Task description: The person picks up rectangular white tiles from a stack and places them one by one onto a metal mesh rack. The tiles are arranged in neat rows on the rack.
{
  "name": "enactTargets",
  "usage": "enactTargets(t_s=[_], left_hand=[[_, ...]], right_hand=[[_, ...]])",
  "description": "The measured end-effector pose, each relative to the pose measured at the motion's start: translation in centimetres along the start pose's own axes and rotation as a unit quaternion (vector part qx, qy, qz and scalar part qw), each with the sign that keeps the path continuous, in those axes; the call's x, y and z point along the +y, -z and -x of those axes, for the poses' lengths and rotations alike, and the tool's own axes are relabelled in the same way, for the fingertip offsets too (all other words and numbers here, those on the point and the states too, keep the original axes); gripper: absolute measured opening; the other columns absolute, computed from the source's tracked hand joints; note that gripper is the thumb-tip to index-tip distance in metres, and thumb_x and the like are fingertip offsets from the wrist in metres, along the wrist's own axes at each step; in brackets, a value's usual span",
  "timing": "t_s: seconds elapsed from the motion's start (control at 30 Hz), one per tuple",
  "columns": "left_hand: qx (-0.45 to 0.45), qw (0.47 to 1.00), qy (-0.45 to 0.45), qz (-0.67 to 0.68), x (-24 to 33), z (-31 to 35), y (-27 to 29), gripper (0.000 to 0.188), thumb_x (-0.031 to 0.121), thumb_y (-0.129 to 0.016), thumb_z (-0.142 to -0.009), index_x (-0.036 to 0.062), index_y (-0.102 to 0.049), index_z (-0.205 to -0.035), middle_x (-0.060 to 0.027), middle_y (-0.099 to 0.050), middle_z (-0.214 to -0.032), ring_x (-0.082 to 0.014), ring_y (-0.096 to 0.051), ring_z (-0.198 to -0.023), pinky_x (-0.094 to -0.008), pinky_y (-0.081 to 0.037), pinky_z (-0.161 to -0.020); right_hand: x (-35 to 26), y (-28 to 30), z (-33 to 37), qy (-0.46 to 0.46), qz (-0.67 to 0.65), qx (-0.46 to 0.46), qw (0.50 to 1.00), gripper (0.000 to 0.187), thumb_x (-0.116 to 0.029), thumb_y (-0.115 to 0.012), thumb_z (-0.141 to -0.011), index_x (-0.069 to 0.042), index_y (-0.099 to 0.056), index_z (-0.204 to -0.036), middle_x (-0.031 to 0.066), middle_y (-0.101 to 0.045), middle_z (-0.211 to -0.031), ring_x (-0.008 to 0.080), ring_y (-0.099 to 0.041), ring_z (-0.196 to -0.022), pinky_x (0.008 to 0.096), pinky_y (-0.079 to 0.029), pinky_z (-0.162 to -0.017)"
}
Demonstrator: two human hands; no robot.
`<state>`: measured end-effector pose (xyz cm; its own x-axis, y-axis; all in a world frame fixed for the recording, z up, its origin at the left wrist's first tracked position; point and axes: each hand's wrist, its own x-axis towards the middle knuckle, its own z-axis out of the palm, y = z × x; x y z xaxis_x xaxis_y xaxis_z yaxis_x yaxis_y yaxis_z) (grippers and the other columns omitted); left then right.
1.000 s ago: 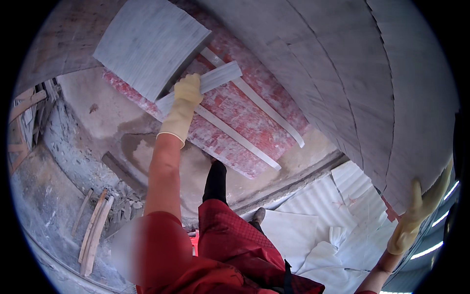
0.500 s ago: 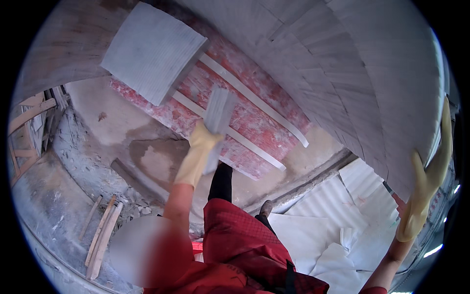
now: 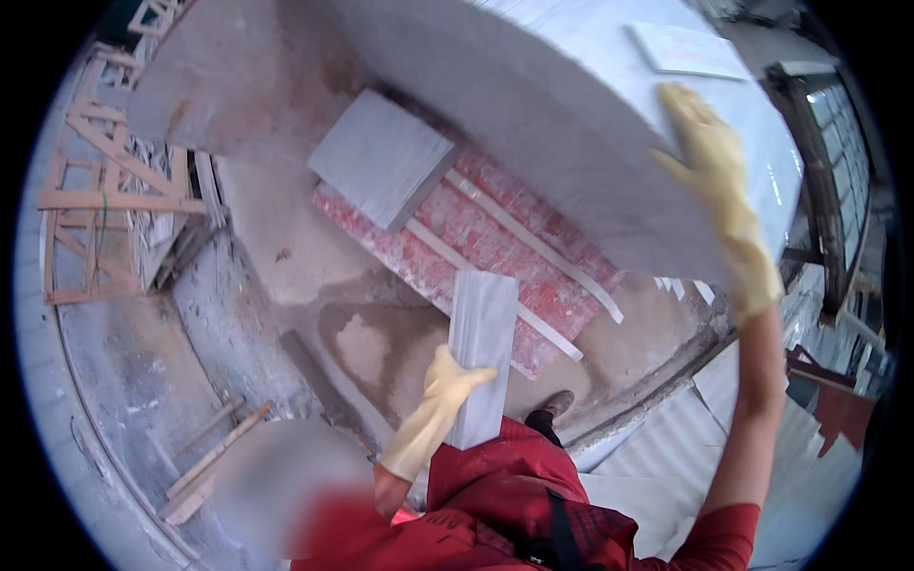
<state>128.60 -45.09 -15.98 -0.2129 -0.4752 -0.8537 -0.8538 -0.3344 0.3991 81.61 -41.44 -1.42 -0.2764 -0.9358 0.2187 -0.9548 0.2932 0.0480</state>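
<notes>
My left hand [image 3: 440,398], in a pale yellow glove, grips a bundle of grey-white stone strips [image 3: 487,352], whose layered edges show along one side. It is held upright in front of my red apron [image 3: 486,462]. My right hand [image 3: 709,162], gloved alike, reaches up at the right with fingers extended. It lies over the upper edge of a large grey-white stone stack [image 3: 571,124]; whether it presses on it I cannot tell. Just beyond its fingertips a flat pale tile [image 3: 690,49] rests on top. A squared pile of stone tiles [image 3: 381,157] stands on a red board [image 3: 562,314].
Two white strips [image 3: 543,243] run along the board. Wooden frames [image 3: 114,205] stand at the left, with loose battens [image 3: 214,466] nearer. White sheets [image 3: 657,447] cover the floor at lower right. A blurred grey-and-red shape [image 3: 295,485] fills the lower left.
My left hand has brought the strips nearer, away from the board. The right hand has moved up and inward from the stack's right edge. The whole view has shifted, showing the stack's top.
</notes>
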Motion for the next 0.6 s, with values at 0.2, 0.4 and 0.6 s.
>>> enactTargets(t_s=[0.2, 0.4, 0.6], left_hand=[[0.043, 0.991, -0.097, 0.078, -1.4, 13.8, -3.9, 0.088, 0.025, -0.098, -0.062, -0.0046, -0.054, -0.133, -0.0223, -0.07, -0.122, -0.0327, -0.071, -0.108, -0.0426, -0.056, -0.097], [0.03, 0.983, -0.168, 0.062, -1.0, 23.9, -12.6, 0.088, 0.022, -0.099, -0.061, -0.0043, -0.054, -0.132, -0.0217, -0.07, -0.12, -0.0313, -0.071, -0.105, -0.0429, -0.058, -0.092], [-0.06, 0.978, -0.2, -0.01, 0.2, 29.9, -25.2, 0.085, 0.02, -0.097, -0.065, -0.0035, -0.053, -0.134, -0.021, -0.07, -0.121, -0.0307, -0.071, -0.107, -0.0426, -0.058, -0.092]], right_hand=[[-11.7, 0.8, 14.9, -0.137, -0.279, 0.215, 0.926, 0.068, -0.025, -0.084, -0.086, -0.002, -0.057, -0.145, 0.0227, -0.062, -0.143, 0.0398, -0.059, -0.133, 0.0481, -0.045, -0.114], [-21.6, 2.5, 39.2, -0.277, -0.898, -0.076, 0.332, 0.087, -0.063, -0.069, -0.095, -0.007, -0.044, -0.157, 0.0136, -0.048, -0.16, 0.0287, -0.05, -0.142, 0.0425, -0.04, -0.119], [-17.4, 7.5, 52.5, -0.373, -0.923, -0.021, 0.089, 0.095, -0.071, -0.069, -0.089, -0.006, -0.048, -0.155, 0.0138, -0.057, -0.153, 0.0298, -0.053, -0.139, 0.0473, -0.038, -0.121]])
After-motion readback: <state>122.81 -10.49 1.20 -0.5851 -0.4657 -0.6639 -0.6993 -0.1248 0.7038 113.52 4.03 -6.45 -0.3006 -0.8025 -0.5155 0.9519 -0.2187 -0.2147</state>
